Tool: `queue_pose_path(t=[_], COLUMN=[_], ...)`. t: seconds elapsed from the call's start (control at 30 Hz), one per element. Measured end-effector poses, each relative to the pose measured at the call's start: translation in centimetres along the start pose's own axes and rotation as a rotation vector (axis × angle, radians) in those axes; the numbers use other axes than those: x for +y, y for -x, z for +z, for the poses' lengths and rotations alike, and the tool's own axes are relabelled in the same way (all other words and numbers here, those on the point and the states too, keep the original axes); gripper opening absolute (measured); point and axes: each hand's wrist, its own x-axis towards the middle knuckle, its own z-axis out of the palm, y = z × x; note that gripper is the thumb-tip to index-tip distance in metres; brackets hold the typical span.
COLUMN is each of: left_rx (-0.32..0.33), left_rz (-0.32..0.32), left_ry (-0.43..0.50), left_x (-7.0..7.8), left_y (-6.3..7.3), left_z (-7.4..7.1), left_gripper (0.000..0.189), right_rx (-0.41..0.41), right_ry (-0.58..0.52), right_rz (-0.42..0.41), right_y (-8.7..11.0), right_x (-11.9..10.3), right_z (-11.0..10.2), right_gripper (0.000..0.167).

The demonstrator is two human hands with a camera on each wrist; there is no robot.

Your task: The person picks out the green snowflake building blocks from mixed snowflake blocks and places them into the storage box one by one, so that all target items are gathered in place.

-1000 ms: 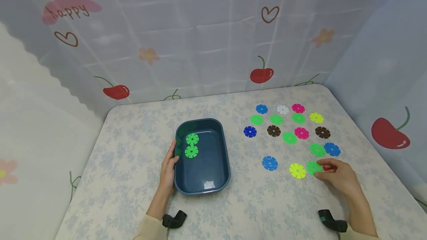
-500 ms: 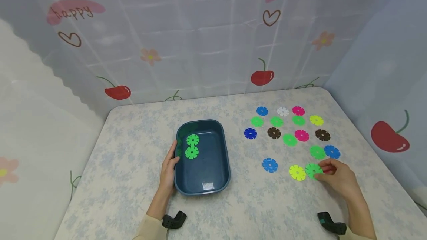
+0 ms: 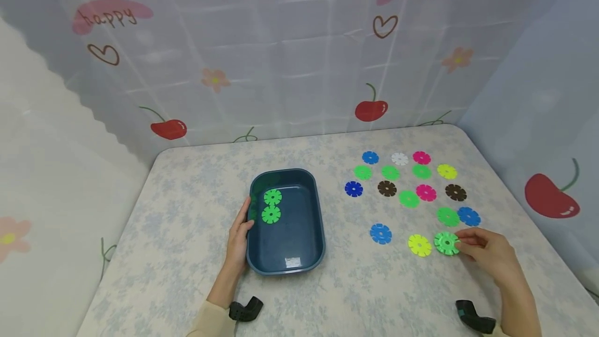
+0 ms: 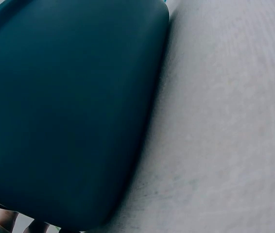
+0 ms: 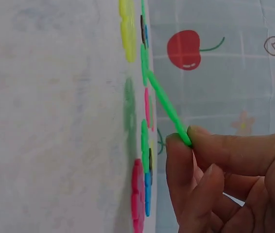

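Blue-mottled tabletop carries a dark-blue tray, gripped at its side by the left hand, while the right hand, fingers narrowed, pinches a green disc just raised, tilted, near the yellow disc, so its pick-up looks made.

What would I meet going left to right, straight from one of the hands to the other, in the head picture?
Left hand → dark blue tray → light blue disc → yellow disc → green disc → right hand, pinching that green disc.

A passable lane parts scattered discs from the obstructing tray wall.
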Motion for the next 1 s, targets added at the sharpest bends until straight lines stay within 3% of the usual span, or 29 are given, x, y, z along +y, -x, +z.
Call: queue_pose_path(t=[0.2, 0.4, 0.63, 1.0], left_rx=[-0.005, -0.012, -0.001, -0.01], left_rz=[0.001, 0.016, 0.003, 0.015], left_ry=[0.009, 0.02, 0.007, 0.011], left_x=[0.0, 0.0, 0.0, 0.0], left_y=[0.1, 0.0, 0.1, 0.1], left_z=[0.0, 0.0, 0.0, 0.0], left_gripper=[0.056, 0.056, 0.057, 0.057], right_rx=[0.028, 0.055, -0.065, -0.235], right_ry=[-0.007, -0.047, -0.179, -0.224], right_rz=[-0.042, -0.168, -0.316, -0.422], right_y=[0.1, -0.2, -1.1, -2.3], right_x=[-1.0, -3.3, -7.2, -14.9], right_z=[-0.4, -0.4, 0.3, 3.3], right_gripper=[0.039, 0.038, 0.04, 0.031])
